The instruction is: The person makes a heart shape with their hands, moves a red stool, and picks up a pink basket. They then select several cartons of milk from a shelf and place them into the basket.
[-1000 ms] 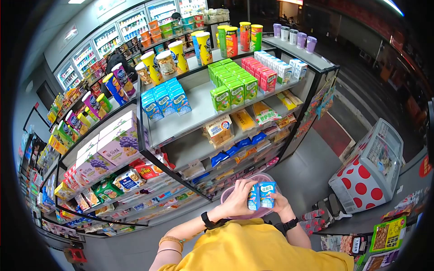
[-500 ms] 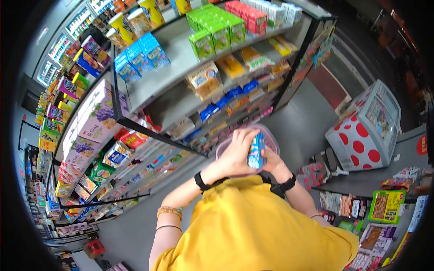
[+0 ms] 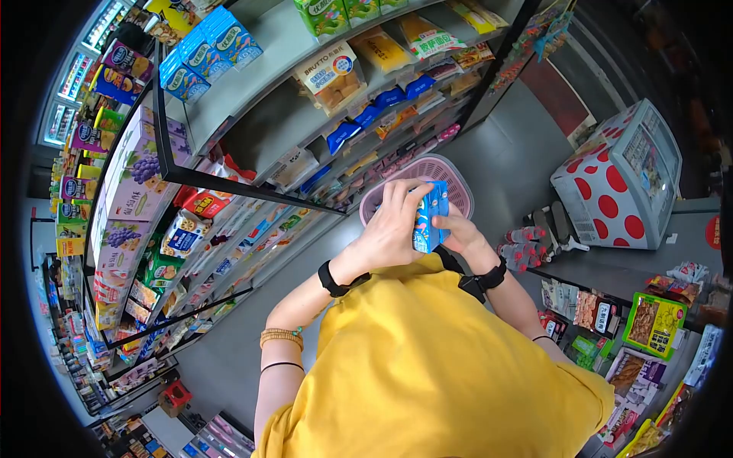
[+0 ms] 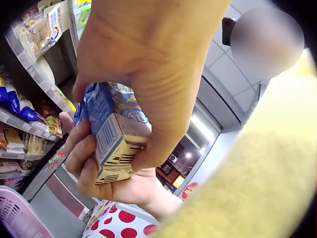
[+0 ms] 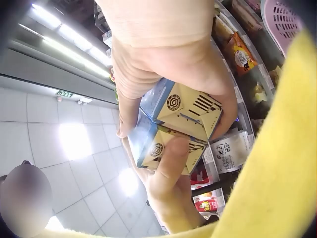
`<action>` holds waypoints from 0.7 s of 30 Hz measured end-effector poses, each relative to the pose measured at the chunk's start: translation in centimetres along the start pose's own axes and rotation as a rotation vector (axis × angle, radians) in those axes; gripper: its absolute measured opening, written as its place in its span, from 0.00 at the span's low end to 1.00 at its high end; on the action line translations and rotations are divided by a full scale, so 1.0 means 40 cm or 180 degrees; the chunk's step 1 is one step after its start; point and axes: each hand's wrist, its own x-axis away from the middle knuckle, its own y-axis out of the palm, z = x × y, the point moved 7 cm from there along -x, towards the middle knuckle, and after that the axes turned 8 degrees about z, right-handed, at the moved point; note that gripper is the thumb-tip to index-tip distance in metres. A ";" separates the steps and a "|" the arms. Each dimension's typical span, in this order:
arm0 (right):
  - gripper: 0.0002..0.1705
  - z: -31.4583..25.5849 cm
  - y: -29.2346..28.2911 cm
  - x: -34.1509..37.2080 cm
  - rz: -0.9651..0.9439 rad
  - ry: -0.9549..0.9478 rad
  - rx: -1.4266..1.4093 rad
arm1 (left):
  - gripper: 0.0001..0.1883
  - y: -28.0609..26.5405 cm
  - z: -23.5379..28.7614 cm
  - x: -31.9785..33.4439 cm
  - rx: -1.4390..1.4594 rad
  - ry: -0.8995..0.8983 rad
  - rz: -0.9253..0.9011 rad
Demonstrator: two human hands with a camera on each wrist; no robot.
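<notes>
Two blue cartons (image 3: 433,217) are clamped btwn L hand (image 3: 393,221) & R hand (image 3: 463,233), ctr of the head view, near the pink basket (image 3: 452,172); prob. squeezed from both sides so the pair won't slip apart. L wrist view: L hand arches over from up top, R fingers curl round at lower left. R wrist view: carton ends side by side, ctr, L thumb on one.
</notes>
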 end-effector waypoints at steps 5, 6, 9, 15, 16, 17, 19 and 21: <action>0.44 0.004 0.006 -0.006 0.0005 0.0003 0.0037 | 0.49 -0.011 -0.002 -0.004 0.0017 -0.0079 -0.0001; 0.45 0.004 0.007 -0.008 0.0001 0.0001 0.0029 | 0.49 -0.013 0.001 -0.005 0.0026 -0.0083 -0.0001; 0.48 0.001 0.017 -0.004 -0.0061 -0.0026 -0.0059 | 0.50 -0.016 0.007 -0.007 0.0036 -0.0072 0.0018; 0.49 0.002 0.024 -0.011 -0.0134 -0.0029 -0.0084 | 0.51 -0.015 0.000 -0.010 0.0057 -0.0183 0.0034; 0.50 0.002 0.023 -0.012 -0.0115 -0.0035 -0.0099 | 0.51 -0.014 -0.002 -0.012 0.0053 -0.0191 0.0023; 0.50 0.003 0.023 -0.012 -0.0097 -0.0041 -0.0112 | 0.52 -0.013 -0.003 -0.013 0.0050 -0.0209 -0.0008; 0.51 0.004 0.018 -0.012 -0.0091 -0.0066 -0.0120 | 0.55 -0.011 -0.006 -0.014 0.0044 -0.0244 -0.0066; 0.51 0.006 0.016 -0.013 -0.0119 -0.0100 -0.0111 | 0.59 -0.015 0.006 -0.018 0.0075 -0.0206 -0.0133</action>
